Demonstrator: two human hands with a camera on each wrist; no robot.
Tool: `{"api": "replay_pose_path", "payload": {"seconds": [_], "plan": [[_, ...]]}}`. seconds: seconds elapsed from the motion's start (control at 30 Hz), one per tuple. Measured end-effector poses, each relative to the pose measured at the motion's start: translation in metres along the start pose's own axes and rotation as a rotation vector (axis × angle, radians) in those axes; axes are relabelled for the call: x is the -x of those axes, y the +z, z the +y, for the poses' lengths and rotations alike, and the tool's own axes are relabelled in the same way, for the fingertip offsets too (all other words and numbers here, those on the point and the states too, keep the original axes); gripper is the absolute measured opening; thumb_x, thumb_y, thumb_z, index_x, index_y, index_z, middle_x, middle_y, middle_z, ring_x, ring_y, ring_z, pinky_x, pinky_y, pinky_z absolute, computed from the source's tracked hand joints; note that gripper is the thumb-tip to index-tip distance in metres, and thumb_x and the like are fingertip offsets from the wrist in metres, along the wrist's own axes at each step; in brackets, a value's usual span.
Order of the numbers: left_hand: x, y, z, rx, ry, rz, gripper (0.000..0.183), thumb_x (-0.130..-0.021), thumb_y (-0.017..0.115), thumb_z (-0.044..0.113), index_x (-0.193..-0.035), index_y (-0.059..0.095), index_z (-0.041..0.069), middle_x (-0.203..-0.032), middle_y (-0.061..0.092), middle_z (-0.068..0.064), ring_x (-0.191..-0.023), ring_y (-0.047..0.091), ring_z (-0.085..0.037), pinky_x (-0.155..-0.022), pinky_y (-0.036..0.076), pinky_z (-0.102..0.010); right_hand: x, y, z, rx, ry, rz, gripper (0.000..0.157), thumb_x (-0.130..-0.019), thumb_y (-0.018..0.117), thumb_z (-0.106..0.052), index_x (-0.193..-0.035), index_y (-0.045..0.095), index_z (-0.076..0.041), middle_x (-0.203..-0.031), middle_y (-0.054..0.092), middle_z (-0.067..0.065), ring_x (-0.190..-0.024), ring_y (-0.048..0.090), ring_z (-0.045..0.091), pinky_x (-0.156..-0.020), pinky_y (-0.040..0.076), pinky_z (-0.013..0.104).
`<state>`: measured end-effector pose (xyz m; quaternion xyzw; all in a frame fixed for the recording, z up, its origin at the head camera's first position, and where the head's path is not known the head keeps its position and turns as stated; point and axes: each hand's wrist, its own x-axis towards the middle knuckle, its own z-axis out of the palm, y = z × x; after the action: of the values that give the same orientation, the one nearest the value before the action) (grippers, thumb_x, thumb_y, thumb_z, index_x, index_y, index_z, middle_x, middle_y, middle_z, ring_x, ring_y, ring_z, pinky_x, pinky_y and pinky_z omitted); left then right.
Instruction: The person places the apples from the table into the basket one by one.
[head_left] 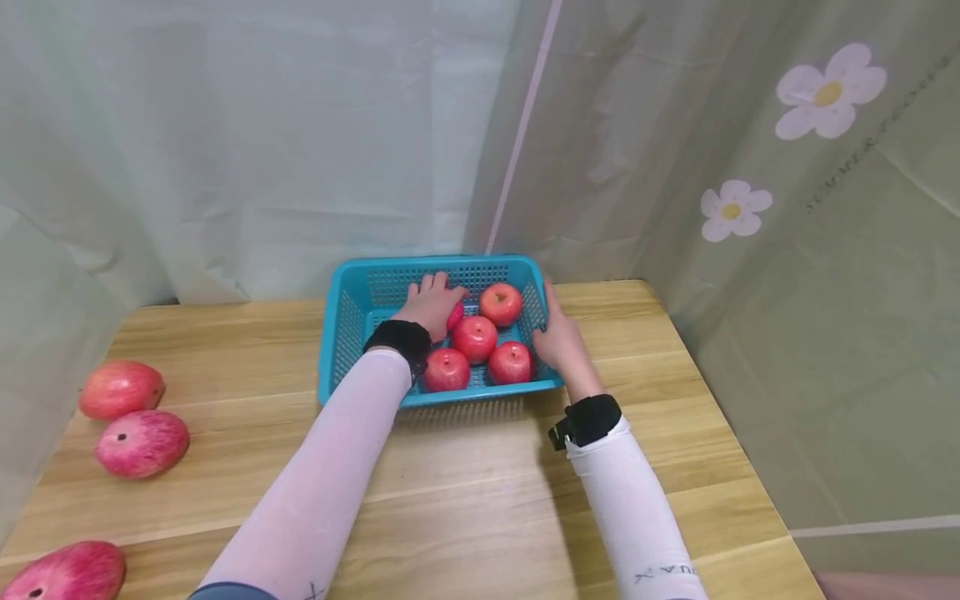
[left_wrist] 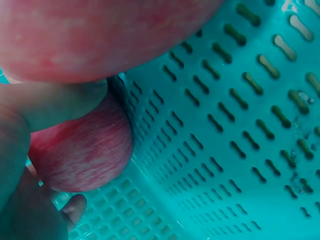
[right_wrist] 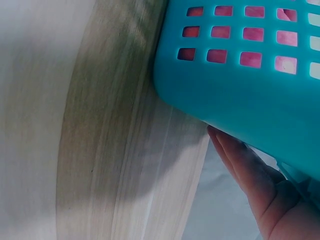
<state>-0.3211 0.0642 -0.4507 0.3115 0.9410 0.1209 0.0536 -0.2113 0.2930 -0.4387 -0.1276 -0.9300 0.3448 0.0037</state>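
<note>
A blue plastic basket (head_left: pixel 352 400) stands at the back of the table, with several red apples (head_left: pixel 475 338) in it. My left hand (head_left: pixel 431 308) reaches down inside, its thumb and fingers around a streaked pink-red mango (left_wrist: pixel 85 150). Most of that mango is hidden under the hand in the head view. Close above the thumb in the left wrist view is an apple (left_wrist: pixel 100 35). At the basket's right end, my right hand (head_left: pixel 558 337) grips the rim, with the thumb inside and the fingers (right_wrist: pixel 245 165) along the outer wall.
On the left of the wooden table (head_left: pixel 465 508) lie a red-orange mango (head_left: pixel 122 389), a pink mango (head_left: pixel 142 443) beside it, and another mango (head_left: pixel 71 573) near the front. A pale curtain (head_left: pixel 300 150) hangs close behind the basket and along the right edge.
</note>
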Motion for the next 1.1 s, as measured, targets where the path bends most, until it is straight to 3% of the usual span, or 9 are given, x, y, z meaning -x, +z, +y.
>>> {"api": "replay_pose_path", "payload": {"seconds": [0.37, 0.7, 0.93, 1.1], "plan": [[0.001, -0.003, 0.001, 0.039, -0.005, -0.009, 0.075, -0.083, 0.087, 0.008, -0.152, 0.059, 0.02, -0.145, 0.043, -0.02, -0.141, 0.035, -0.04, -0.112, 0.033, -0.06, -0.002, -0.002, 0.001, -0.009, -0.002, 0.005, 0.088, -0.104, 0.058, -0.01, -0.174, 0.008, -0.027, -0.157, 0.05, 0.026, -0.124, 0.061, 0.047, -0.098, 0.055, 0.06], [0.003, -0.003, -0.003, 0.058, -0.023, -0.018, 0.077, -0.083, 0.087, 0.011, -0.153, 0.055, 0.02, -0.146, 0.041, -0.019, -0.142, 0.034, -0.04, -0.115, 0.031, -0.061, -0.003, 0.0, 0.001, -0.019, -0.009, -0.003, 0.087, -0.104, 0.058, -0.01, -0.174, 0.009, -0.027, -0.159, 0.048, 0.026, -0.127, 0.059, 0.048, -0.1, 0.054, 0.062], [0.008, -0.013, -0.003, 0.069, -0.04, -0.032, 0.09, -0.078, 0.091, 0.01, -0.156, 0.048, 0.021, -0.151, 0.038, -0.019, -0.145, 0.032, -0.04, -0.117, 0.031, -0.062, -0.005, -0.001, -0.002, -0.013, -0.006, -0.012, 0.088, -0.105, 0.057, -0.011, -0.174, 0.006, -0.031, -0.156, 0.05, 0.027, -0.118, 0.062, 0.046, -0.092, 0.056, 0.057], [0.009, -0.016, -0.006, 0.079, -0.047, -0.036, 0.093, -0.076, 0.093, 0.011, -0.156, 0.047, 0.022, -0.152, 0.037, -0.018, -0.145, 0.031, -0.04, -0.117, 0.031, -0.062, -0.007, 0.0, -0.003, -0.022, -0.003, -0.019, 0.088, -0.105, 0.056, -0.011, -0.174, 0.005, -0.032, -0.159, 0.048, 0.025, -0.121, 0.061, 0.046, -0.093, 0.056, 0.058]]}}
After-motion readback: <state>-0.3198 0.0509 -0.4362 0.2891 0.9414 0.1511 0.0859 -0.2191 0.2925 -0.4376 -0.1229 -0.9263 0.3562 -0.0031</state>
